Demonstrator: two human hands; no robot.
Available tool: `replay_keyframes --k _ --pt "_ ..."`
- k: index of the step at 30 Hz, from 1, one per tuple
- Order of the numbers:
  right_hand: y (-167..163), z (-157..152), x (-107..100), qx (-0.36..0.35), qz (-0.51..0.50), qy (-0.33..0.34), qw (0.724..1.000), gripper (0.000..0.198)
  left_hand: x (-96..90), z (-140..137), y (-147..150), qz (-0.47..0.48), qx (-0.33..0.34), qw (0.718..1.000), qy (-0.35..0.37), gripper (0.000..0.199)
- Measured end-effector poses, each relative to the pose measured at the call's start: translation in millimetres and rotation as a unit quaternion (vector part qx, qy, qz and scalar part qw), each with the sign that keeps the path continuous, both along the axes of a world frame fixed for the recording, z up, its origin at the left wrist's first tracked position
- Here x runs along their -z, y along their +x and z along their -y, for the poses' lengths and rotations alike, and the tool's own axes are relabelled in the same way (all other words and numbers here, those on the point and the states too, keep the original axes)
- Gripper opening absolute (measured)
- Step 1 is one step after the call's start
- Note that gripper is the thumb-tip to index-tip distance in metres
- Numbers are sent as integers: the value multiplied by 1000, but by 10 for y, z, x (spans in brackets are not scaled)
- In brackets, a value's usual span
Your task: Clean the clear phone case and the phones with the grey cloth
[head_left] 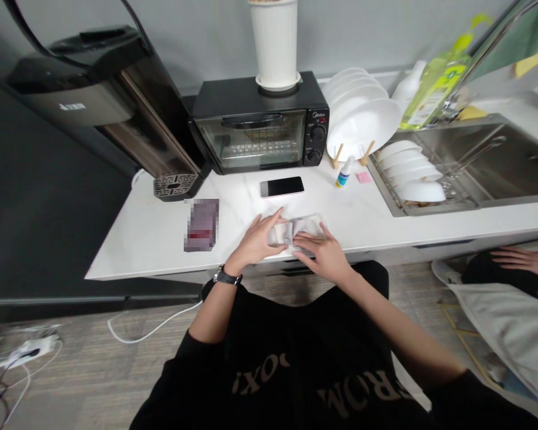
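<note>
A clear, see-through packet [311, 224] with whitish, crumpled-looking material lies near the counter's front edge. My left hand [256, 240], a dark-strapped watch on its wrist, curves around the packet's left end and holds it. From the right, my right hand [326, 255] grips the packet, its fingers pressed onto the top and right end. What the packet contains is too blurred to name. Just behind it lies a phone [281, 187] with a dark screen. To the left of my hands sits a purplish pixelated item [201, 225].
A toaster oven [255, 140] bearing a white pot [275, 45] stands behind, beside a tall drinks machine [147, 113]. Rightward are racked plates [363, 128], a small spray bottle [344, 172], a pink note [363, 177] and a sink [511, 173]. Another person's hand [517, 260] shows far right.
</note>
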State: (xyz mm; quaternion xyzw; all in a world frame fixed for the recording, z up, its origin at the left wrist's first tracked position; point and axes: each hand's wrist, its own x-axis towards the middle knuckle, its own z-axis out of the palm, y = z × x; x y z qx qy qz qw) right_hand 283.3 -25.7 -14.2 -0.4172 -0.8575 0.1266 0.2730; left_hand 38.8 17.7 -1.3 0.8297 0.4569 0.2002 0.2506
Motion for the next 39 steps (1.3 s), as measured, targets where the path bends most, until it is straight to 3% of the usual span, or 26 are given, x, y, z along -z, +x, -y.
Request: replay_keyframes --k 4,7,11,14,18,22,24,26,30,33,36,39 --pt "404 -91 50 92 23 42 995 32 -7 8 27 -6 1 1000 1 100" --pt "212 -149 55 107 50 54 992 43 -19 1 26 -15 8 1000 -8 98" --pt "-329 -151 33 22 42 45 998 61 -15 -14 -3 -10 11 1000 -11 99" --pt "-469 -117 7 -55 11 12 998 52 6 0 -19 -2 7 1000 -2 99" --pt "-96 -111 7 -67 -15 -19 997 31 14 53 4 -12 -4 1000 15 98" --pt "416 -170 19 28 12 4 1000 31 -17 80 44 -22 -6 1000 10 98" --pt "482 -204 10 62 34 22 997 33 -30 74 51 -25 -1 1000 2 97" --pt "358 -220 -2 58 51 25 997 39 -32 63 47 -27 6 1000 -5 97" --pt "-178 -160 -11 -31 48 8 998 49 -11 52 21 -28 10 999 -10 98" --pt "-342 -72 -7 -79 12 -6 997 45 -2 65 13 -29 9 1000 -2 100" --pt "-98 -25 -1 -74 -9 -16 997 30 -16 82 25 -30 4 1000 0 103" --pt "292 -42 6 2 -4 5 1000 26 -43 90 40 -30 1 1000 -6 103"
